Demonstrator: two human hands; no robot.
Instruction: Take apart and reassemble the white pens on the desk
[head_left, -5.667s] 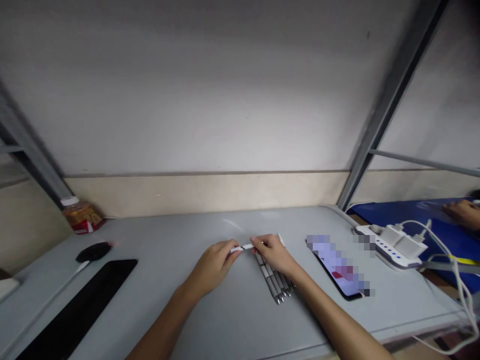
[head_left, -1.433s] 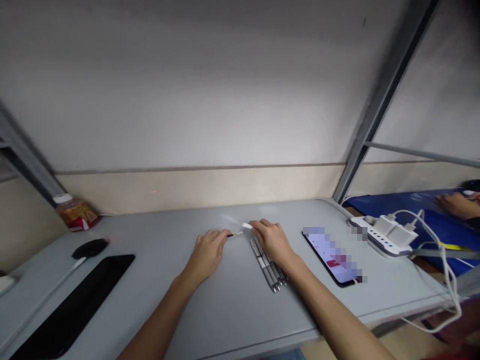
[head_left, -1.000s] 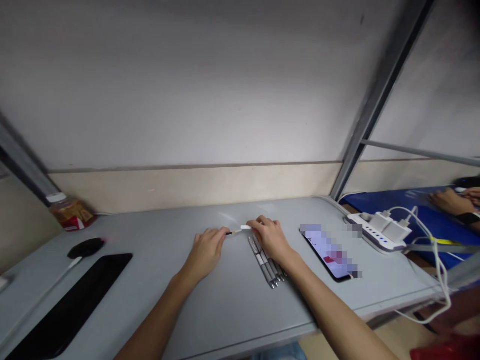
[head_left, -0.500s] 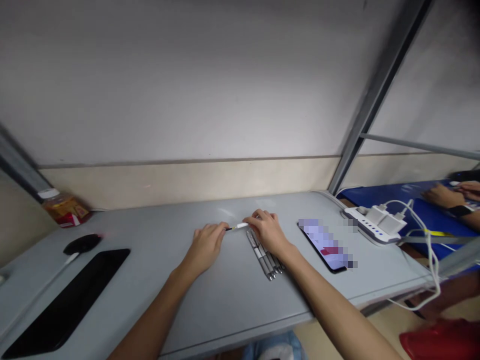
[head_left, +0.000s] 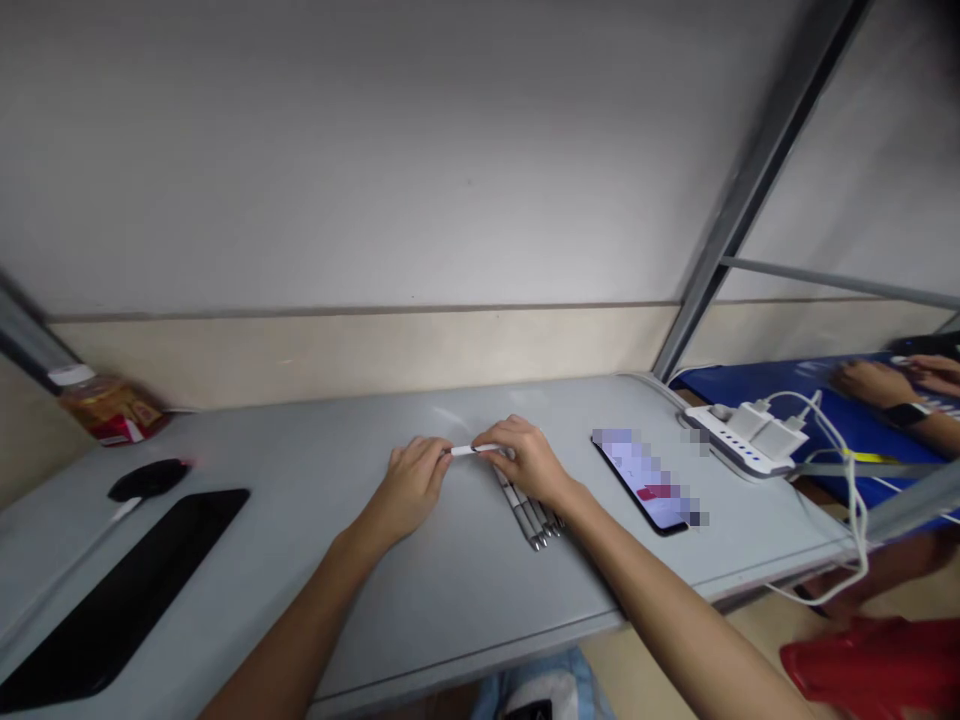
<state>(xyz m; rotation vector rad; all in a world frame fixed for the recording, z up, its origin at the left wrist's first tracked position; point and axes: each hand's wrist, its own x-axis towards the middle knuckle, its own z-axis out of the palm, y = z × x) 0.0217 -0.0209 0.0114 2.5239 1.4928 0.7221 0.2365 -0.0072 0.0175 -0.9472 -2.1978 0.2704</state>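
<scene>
My left hand (head_left: pixel 411 481) and my right hand (head_left: pixel 525 460) meet over the middle of the grey table (head_left: pixel 450 590). Both pinch the ends of one white pen (head_left: pixel 474 450), held level between them just above the tabletop. The fingers of both hands are closed on it. Under my right hand lies a row of several silver and white pens (head_left: pixel 531 508), side by side, tips pointing toward me.
A phone (head_left: pixel 646 484) with a lit screen lies right of the pens. A white power strip (head_left: pixel 742 444) with chargers and cables sits at the right edge. A black mat (head_left: pixel 120 585), a black mouse (head_left: pixel 148 479) and a bottle (head_left: pixel 101 405) are at left. Another person's hands (head_left: pixel 892 378) rest on a blue surface.
The gap between my hands has closed: the exposed thin refill seen earlier has gone into the white pen barrel. The camera view has drifted, and the hands sit slightly higher in the picture.
</scene>
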